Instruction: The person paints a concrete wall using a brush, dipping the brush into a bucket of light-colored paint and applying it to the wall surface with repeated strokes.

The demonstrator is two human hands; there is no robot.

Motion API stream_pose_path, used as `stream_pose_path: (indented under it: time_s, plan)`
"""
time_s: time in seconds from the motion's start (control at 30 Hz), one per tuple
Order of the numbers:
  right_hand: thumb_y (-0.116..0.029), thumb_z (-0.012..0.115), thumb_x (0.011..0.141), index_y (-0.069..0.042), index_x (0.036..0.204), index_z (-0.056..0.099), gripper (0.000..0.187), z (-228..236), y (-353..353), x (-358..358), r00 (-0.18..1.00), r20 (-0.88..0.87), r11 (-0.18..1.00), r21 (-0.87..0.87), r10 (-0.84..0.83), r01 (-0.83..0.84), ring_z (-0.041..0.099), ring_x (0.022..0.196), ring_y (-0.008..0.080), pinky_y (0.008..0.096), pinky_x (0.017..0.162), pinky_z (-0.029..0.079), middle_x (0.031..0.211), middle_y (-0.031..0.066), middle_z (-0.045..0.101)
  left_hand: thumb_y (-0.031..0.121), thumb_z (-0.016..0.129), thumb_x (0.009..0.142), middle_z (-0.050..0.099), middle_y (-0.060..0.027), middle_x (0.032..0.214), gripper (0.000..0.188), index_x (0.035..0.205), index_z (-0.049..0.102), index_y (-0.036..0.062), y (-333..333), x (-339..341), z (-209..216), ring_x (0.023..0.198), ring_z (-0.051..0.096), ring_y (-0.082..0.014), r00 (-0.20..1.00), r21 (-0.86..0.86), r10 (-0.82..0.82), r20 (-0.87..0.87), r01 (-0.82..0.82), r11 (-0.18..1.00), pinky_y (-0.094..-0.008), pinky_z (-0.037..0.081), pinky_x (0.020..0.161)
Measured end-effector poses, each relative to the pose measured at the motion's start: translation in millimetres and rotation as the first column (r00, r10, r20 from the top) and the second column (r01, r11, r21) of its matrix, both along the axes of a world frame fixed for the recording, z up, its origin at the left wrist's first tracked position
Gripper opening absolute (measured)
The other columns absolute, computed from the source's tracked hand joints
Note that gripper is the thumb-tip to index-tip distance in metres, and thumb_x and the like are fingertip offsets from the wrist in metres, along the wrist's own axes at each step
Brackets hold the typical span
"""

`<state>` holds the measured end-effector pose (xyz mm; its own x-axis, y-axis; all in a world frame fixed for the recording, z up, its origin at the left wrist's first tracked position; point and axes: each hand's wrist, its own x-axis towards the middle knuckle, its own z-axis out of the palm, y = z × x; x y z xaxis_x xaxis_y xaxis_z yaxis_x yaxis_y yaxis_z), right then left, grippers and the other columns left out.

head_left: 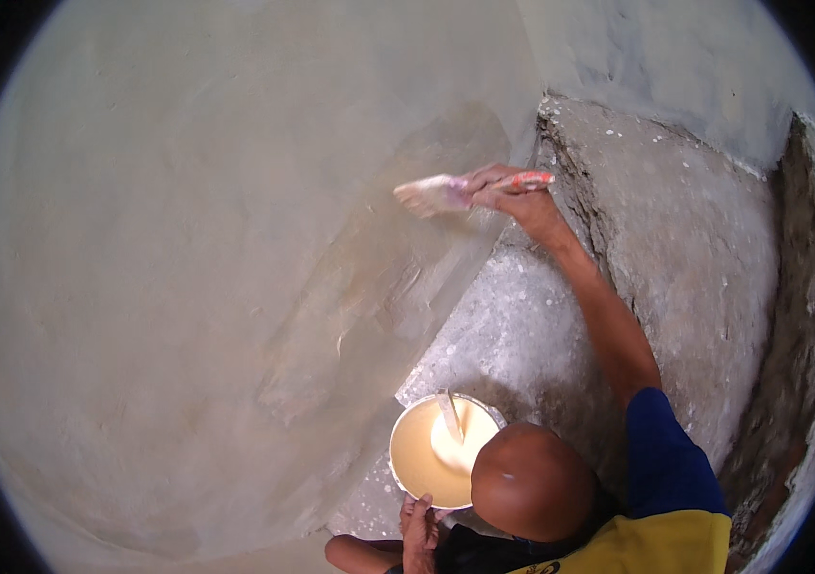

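Neither of the wearer's hands shows, but the co-worker's right hand has its fingers closed on the brush, long axis left-right, bristles leftward before the grey wall, while the co-worker's left hand grips the nearer bucket's near rim.

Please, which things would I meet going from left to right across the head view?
Left hand, right hand, blue sleeve, dark rough groove. The bucket and paintbrush overlap the hands' span, so I leave them out.
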<state>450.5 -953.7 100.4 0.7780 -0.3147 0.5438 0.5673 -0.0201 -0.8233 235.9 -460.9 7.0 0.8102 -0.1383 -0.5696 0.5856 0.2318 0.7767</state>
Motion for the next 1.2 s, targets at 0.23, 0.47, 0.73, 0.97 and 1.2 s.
stream_pose_path:
  time_s: [0.23, 0.47, 0.73, 0.97, 1.2]
  plan:
    - [0.001, 0.065, 0.081, -0.001, 0.094, 0.072, 0.015, -19.3, -127.7, 46.1, 0.920, -0.081, 0.834, 0.398, -0.383, 0.382, 0.063, 0.101, 0.0193, 0.0338, 0.091, 0.053, 0.108, 0.0064, 0.066, 0.008, 0.060, 0.092, 0.066, -0.0128, 0.114, 0.035, 0.125, 0.053, 0.0005, 8.0, -3.7, -13.9, 0.097, 0.069, -0.0236, 0.999, -0.062, 0.034, 0.021, -0.032, 0.998, -0.0399, 0.064, 0.074]
    - [-0.001, 0.064, 0.079, -0.004, 0.099, 0.072, 0.022, -27.5, -0.9, 28.6, 0.777, 0.281, 0.760, -0.193, -0.564, 0.621, 0.063, 0.098, 0.0225, 0.0338, 0.083, 0.050, 0.108, 0.0128, 0.066, 0.006, 0.057, 0.094, 0.066, -0.0135, 0.111, 0.025, 0.118, 0.056, -0.0006, 5.5, -5.4, -8.7, 0.095, 0.069, -0.0242, 0.998, -0.026, 0.052, 0.027, -0.052, 0.998, -0.0405, 0.064, 0.072]
    - [0.002, 0.066, 0.074, -0.003, 0.090, 0.073, 0.018, -15.8, 140.3, -34.1, 0.991, 0.117, 0.926, -0.377, 0.068, -0.019, 0.064, 0.099, 0.0233, 0.0321, 0.081, 0.052, 0.102, 0.0115, 0.066, 0.007, 0.060, 0.093, 0.067, -0.0118, 0.108, 0.020, 0.112, 0.059, 0.0014, 5.6, -1.2, -12.0, 0.090, 0.070, -0.0195, 0.999, -0.042, 0.035, 0.011, -0.035, 0.998, -0.0359, 0.064, 0.069]
    - [-0.006, 0.070, 0.078, 0.002, 0.092, 0.073, 0.016, 81.4, 132.7, -83.5, 0.852, -0.390, 0.828, -0.297, 0.349, -0.475, 0.067, 0.085, 0.0125, 0.0287, 0.075, 0.054, 0.089, 0.0081, 0.071, 0.013, 0.061, 0.092, 0.065, -0.0110, 0.110, 0.028, 0.116, 0.055, 0.0007, -2.5, -0.7, -1.7, 0.093, 0.068, -0.0198, 0.999, -0.001, -0.007, 0.052, 0.007, 1.000, -0.0352, 0.063, 0.069]
    - [-0.012, 0.068, 0.075, -0.006, 0.096, 0.074, 0.023, 11.9, 237.6, -91.1, 0.660, -0.654, 0.295, -0.591, 0.371, -0.751, 0.068, 0.073, 0.0257, 0.0341, 0.073, 0.053, 0.083, 0.0143, 0.072, 0.008, 0.064, 0.091, 0.063, -0.0107, 0.104, 0.017, 0.103, 0.055, 0.0010, -8.2, 1.9, 3.6, 0.089, 0.067, -0.0184, 0.998, -0.085, 0.058, 0.023, -0.056, 0.995, -0.0337, 0.062, 0.066]
